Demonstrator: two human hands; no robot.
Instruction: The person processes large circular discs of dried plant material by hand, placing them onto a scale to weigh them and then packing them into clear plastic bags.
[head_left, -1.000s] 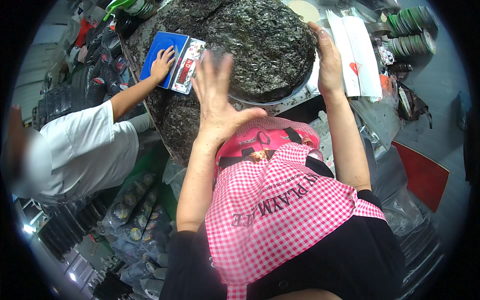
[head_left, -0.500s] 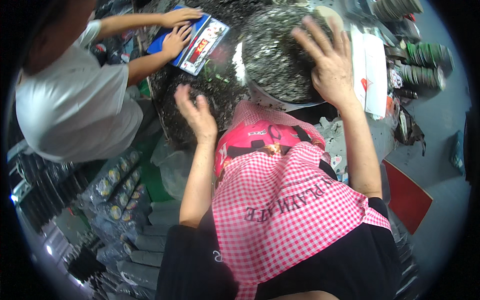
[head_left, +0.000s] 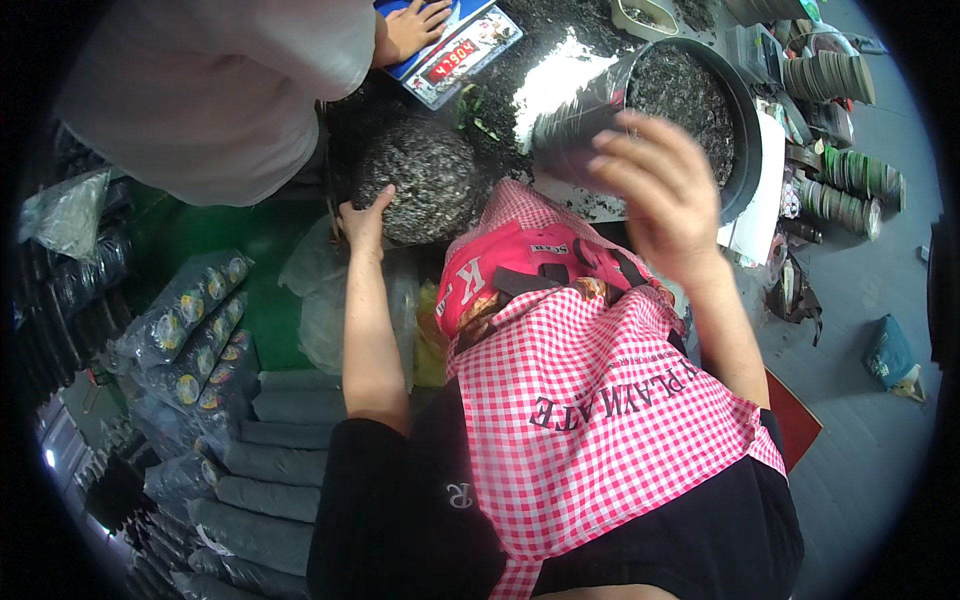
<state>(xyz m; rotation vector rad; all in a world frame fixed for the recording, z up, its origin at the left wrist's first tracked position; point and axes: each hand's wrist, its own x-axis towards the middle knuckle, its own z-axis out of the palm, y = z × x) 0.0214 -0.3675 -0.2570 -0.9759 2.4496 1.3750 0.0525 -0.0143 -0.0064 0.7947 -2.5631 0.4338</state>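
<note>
My left hand (head_left: pixel 365 222) is at the near left edge of a round mass of dark, pale-flecked flaky material (head_left: pixel 418 185), thumb against it and fingers round its side. Whether a rim or bowl lies under it, I cannot tell. My right hand (head_left: pixel 660 190), blurred, is raised with fingers stretched at the near side of a round black tub (head_left: pixel 745 150) and seems to hold nothing. Similar dark material (head_left: pixel 685 110) lies in the tub. Shiny dark film or wall (head_left: pixel 580 125) shows at its left side.
Another person's hand (head_left: pixel 410 32) rests on the blue part of a scale with a lit red display (head_left: pixel 450 62), far left. Dark debris covers the table around it. A small pale tray (head_left: pixel 645 18) stands behind the tub. Stacked round discs (head_left: pixel 830 78) are at right; wrapped rolls (head_left: pixel 270 450) lie lower left.
My left hand has moved left and down onto the round mass, which now sits at the left. The black tub now shows at the right. The person at left has leaned in closer.
</note>
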